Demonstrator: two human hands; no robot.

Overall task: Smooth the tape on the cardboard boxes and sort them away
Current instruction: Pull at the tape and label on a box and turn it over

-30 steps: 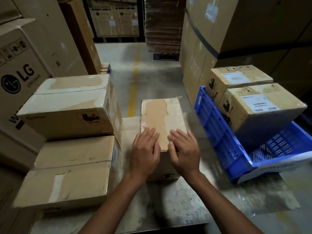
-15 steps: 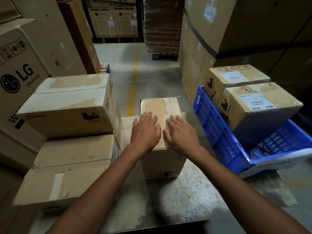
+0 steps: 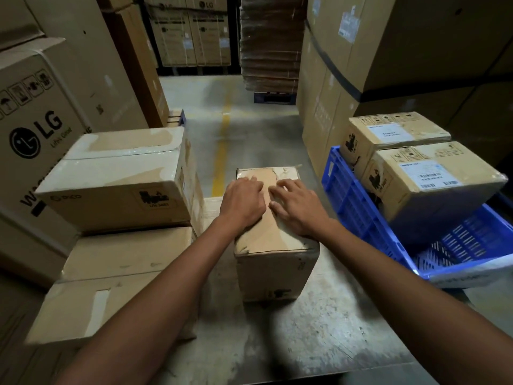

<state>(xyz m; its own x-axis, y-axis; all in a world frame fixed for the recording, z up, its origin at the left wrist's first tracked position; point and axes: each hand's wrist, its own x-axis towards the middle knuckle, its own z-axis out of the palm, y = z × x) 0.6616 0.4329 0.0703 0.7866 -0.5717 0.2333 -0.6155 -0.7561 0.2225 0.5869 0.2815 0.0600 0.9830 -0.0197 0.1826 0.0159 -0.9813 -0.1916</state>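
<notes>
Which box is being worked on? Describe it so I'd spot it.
Start at the blue plastic crate on the right. Left of it a small brown cardboard box stands alone. Only it has the left hand and right hand on top.

Left hand [image 3: 244, 202] and right hand [image 3: 301, 208] farther forward on the box [image 3: 273, 273] top, nearer its far edge.

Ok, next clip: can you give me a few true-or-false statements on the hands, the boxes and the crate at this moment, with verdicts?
1. The left hand and right hand both rest on top of the small box. True.
2. The blue crate holds nothing. False: the near labelled box sits in it, with the far labelled box just behind.
3. An upper box is stacked on a lower box, left of the small box. True.
4. The right hand grips the crate's rim. False: it rests on the small box.
</notes>
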